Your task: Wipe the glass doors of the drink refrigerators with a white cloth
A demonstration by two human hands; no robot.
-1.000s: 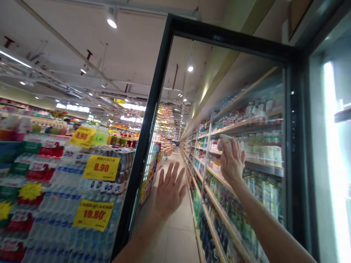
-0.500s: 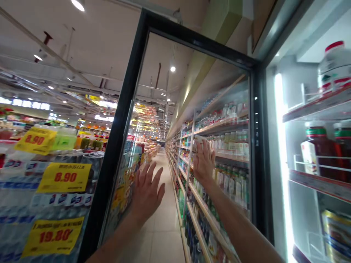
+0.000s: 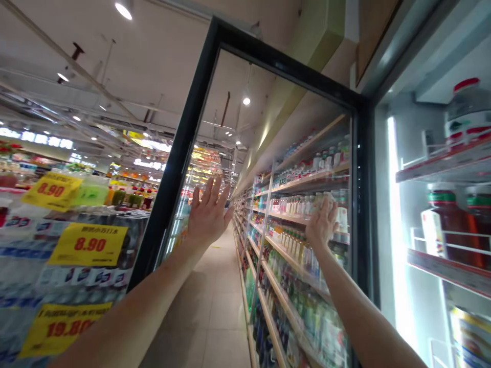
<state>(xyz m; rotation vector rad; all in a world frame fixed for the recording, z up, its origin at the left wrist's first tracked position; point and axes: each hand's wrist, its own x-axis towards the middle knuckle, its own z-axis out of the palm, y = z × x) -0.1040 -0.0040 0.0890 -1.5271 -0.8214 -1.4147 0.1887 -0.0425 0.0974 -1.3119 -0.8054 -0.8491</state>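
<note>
Your left hand [image 3: 207,220] splays empty near centre while your right hand [image 3: 320,226], nearly flat over a pale cloth [image 3: 328,197] at centre-right, seems to be wiping the glass door [image 3: 264,148], calling next for even pressure.

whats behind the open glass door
Through the glass door you can see tiled aisle floor and shelved bottles. The left hand and right hand cover patches of that view; what lies there can't be seen.

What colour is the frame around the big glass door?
Black; the door frame shows best in the head view.
</note>
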